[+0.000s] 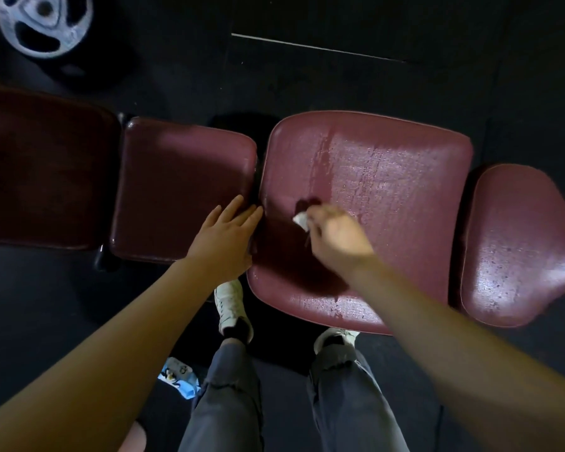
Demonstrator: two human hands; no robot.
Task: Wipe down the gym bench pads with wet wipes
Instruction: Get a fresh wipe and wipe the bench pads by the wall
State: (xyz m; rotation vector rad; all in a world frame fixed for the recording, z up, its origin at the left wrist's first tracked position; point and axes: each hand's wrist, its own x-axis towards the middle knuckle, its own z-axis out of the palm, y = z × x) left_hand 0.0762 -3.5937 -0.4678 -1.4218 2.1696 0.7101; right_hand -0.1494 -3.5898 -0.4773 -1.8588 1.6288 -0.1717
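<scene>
Dark rubber gym flooring (340, 79) lay all round the bench, with a grey weight plate (44, 22) on it at ten o'clock from where I stood. My right fingertips were curled together and pinched a small bunched wet wipe (301, 219), pressing it onto the wide maroon pad (388, 177); the knuckles blurred, so I could not tell exactly how many fingers held it. That right hand (335, 238) sat on the pad's eight o'clock part, where the surface looked dull, while streaks and a wet sheen showed toward twelve and three o'clock. My left hand (224, 239) lay flat with fingers straight and slightly spread, resting on the near corner of the smaller pad (183, 184) at nine o'clock of the wide one, its fingertips at the gap between the two. A darker pad (40, 168) lay beyond at nine o'clock, and a rounded, glossy pad (519, 243) at three o'clock. By my left shoe (230, 303), toward seven o'clock, a blue wipes pack (180, 376) lay on the floor. I judged the wipe so small and wadded that it could slip from my pinch or dry out, leaving streaks; the two left pads looked dry and could easily be skipped, and I might tread on the pack while shifting along.
</scene>
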